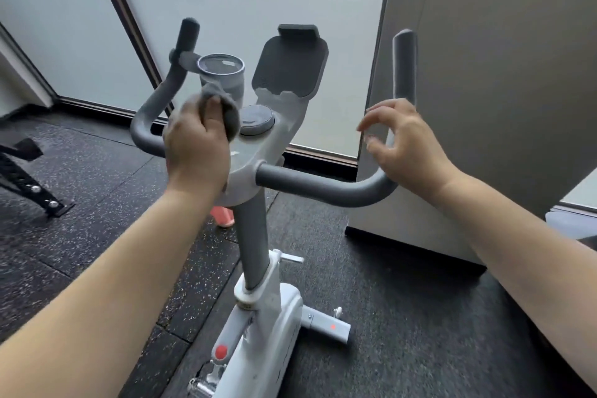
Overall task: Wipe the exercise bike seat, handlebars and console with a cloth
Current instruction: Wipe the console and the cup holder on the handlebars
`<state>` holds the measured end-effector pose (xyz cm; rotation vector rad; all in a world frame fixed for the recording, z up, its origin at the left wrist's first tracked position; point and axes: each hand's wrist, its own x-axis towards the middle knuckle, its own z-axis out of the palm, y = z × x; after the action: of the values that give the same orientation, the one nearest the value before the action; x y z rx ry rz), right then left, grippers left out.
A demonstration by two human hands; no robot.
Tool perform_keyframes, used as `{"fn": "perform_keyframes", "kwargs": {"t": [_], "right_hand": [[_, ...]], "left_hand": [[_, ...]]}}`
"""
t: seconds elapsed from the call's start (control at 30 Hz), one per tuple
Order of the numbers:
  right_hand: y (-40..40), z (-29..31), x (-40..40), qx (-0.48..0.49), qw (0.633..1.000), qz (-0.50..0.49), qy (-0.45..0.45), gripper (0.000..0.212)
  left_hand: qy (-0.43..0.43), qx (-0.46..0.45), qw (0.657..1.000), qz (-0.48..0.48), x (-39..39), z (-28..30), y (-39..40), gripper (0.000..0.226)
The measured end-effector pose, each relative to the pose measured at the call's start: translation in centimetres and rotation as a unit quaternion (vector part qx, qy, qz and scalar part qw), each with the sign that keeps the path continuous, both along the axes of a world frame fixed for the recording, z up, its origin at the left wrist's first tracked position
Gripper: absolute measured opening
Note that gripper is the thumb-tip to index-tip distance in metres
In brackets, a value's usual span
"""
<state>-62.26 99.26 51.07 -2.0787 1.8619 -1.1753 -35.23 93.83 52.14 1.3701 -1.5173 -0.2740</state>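
A white exercise bike stands in front of me, with grey handlebars curving up on both sides. Its console, a round dark dial on a pale grey head, sits at the centre below a dark tablet holder. My left hand grips a bunched grey cloth against the left side of the console head, just beside the dial. My right hand hovers at the right handlebar's bend, fingers loosely curled, holding nothing. The seat is out of view.
A grey cup holder stands behind the cloth. A pale cabinet rises close on the right, frosted glass panels behind. A black equipment frame lies at the left on speckled rubber flooring. A pink object shows below the handlebar.
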Motion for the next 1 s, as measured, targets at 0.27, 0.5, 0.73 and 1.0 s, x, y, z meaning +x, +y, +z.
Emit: {"fn": "perform_keyframes", "kwargs": {"t": [0.27, 0.5, 0.73, 1.0], "right_hand": [[-7.2, 1.1, 7.5, 0.116, 0.989, 0.082, -0.039, 0.037], [-11.4, 1.4, 10.6, 0.229, 0.954, 0.182, -0.068, 0.081], [-12.6, 0.4, 10.0, 0.252, 0.923, 0.219, -0.191, 0.088], [-13.1, 0.0, 9.7, 0.244, 0.925, 0.215, -0.196, 0.086]], "left_hand": [[-0.241, 0.174, 0.955, -0.021, 1.4, -2.8, -3.4, 0.045], [-0.040, 0.123, 0.990, -0.052, 3.7, 0.2, -2.3, 0.026], [-0.121, 0.090, 0.980, -0.131, 2.5, -1.9, -2.1, 0.019], [-0.015, 0.087, 0.981, -0.173, 3.2, -0.5, -3.8, 0.018]]}}
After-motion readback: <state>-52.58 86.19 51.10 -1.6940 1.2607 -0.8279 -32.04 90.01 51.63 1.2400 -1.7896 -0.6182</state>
